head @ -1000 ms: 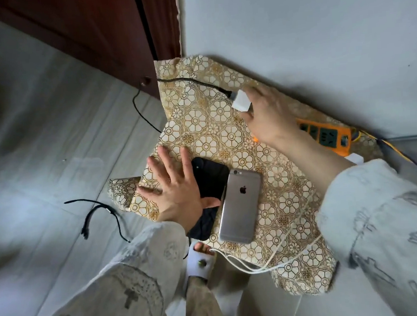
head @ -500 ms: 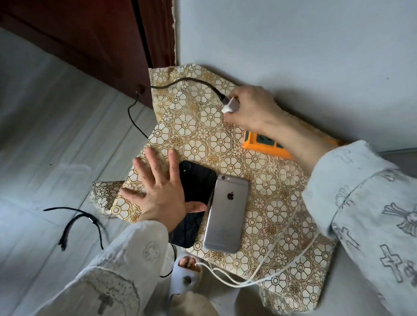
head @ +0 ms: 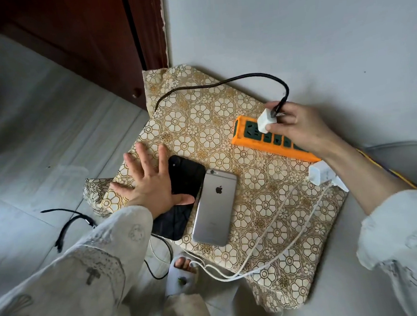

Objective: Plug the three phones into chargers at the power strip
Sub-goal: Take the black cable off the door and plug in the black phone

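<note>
An orange power strip [head: 251, 142] lies on a flower-patterned cloth [head: 194, 126] near the wall. My right hand [head: 300, 127] grips a white charger block [head: 266, 120] with a black cable [head: 221, 83], held against the strip's second socket. My left hand [head: 151, 183] rests flat with fingers spread, partly over a black phone [head: 186, 175]. A silver phone [head: 215, 207] lies back-up beside the black one. Another white charger [head: 317, 174] with white cables [head: 271, 228] sits under my right forearm. A third phone is not visible.
A dark wooden door [head: 91, 42] and a white wall [head: 291, 24] stand behind the cloth. A loose black cable [head: 67, 225] lies on the pale floor at the left. My slippered foot [head: 182, 271] is at the cloth's near edge.
My right hand carried the white charger block rightward from the strip's left end and set it onto a socket. The left hand stayed on the black phone.
</note>
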`<move>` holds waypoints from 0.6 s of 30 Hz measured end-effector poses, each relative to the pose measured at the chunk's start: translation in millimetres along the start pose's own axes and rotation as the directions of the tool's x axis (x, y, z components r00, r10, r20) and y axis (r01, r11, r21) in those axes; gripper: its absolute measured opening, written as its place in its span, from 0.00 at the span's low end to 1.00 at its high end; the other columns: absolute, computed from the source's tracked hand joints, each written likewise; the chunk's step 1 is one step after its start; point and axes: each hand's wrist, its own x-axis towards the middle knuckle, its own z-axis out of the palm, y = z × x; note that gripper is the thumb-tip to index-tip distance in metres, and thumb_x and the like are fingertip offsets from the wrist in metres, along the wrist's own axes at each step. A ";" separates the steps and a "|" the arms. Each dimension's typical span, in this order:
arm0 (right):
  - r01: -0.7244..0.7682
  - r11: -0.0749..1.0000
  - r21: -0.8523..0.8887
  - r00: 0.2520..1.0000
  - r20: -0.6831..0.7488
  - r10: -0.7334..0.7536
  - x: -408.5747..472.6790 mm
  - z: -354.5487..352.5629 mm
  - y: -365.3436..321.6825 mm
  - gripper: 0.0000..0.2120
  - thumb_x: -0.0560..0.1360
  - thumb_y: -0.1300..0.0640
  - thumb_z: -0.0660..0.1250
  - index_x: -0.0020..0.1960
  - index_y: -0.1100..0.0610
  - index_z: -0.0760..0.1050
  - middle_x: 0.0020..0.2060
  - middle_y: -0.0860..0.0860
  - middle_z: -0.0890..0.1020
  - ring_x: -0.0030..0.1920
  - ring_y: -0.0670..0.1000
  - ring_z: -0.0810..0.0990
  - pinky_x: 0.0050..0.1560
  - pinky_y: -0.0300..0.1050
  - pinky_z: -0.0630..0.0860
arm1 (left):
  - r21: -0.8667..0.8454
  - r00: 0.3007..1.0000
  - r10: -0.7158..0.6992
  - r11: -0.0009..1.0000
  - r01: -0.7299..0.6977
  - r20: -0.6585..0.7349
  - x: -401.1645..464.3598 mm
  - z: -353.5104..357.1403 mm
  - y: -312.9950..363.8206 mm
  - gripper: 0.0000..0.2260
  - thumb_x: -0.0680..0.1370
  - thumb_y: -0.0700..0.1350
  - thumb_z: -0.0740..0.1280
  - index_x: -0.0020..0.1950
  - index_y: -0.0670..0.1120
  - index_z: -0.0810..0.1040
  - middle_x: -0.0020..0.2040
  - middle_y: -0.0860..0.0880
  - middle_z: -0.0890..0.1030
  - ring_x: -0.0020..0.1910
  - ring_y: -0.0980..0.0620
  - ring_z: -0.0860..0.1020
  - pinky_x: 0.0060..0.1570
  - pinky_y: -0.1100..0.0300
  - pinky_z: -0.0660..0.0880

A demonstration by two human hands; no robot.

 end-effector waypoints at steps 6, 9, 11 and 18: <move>0.095 0.960 -0.263 0.994 -0.033 -0.108 -0.9 5.7 4.6 0.19 0.69 0.62 0.71 0.59 0.52 0.74 0.54 0.51 0.80 0.52 0.49 0.79 0.55 0.37 0.74 | -0.001 1.000 0.010 1.000 -0.010 -0.003 2.1 1.8 -2.5 0.56 0.63 0.64 0.71 0.71 0.55 0.28 0.70 0.45 0.22 0.69 0.37 0.26 0.62 0.24 0.45; 0.112 0.907 -0.406 0.985 -0.074 -0.155 -0.8 11.8 6.5 0.20 0.68 0.58 0.72 0.59 0.52 0.74 0.56 0.52 0.79 0.54 0.53 0.78 0.58 0.45 0.73 | 0.009 1.000 0.010 1.000 -0.010 -0.012 2.7 2.7 -3.2 0.56 0.63 0.64 0.71 0.71 0.56 0.28 0.70 0.45 0.22 0.70 0.37 0.26 0.62 0.24 0.45; 0.116 0.899 -0.422 0.983 -0.084 -0.166 -0.1 14.3 7.0 0.21 0.69 0.57 0.73 0.60 0.54 0.74 0.57 0.54 0.78 0.54 0.54 0.78 0.59 0.48 0.74 | 0.007 1.000 0.007 1.000 -0.007 -0.014 2.7 2.9 -3.3 0.56 0.63 0.65 0.70 0.71 0.56 0.28 0.70 0.45 0.22 0.70 0.38 0.26 0.62 0.24 0.45; 0.121 0.869 -0.480 0.979 -0.085 -0.184 3.1 18.0 7.2 0.19 0.69 0.57 0.72 0.58 0.57 0.76 0.54 0.54 0.79 0.52 0.53 0.77 0.52 0.39 0.69 | 0.004 1.000 0.008 1.000 -0.007 -0.017 2.5 3.1 -4.3 0.56 0.63 0.65 0.70 0.71 0.57 0.28 0.70 0.46 0.22 0.70 0.38 0.26 0.62 0.24 0.44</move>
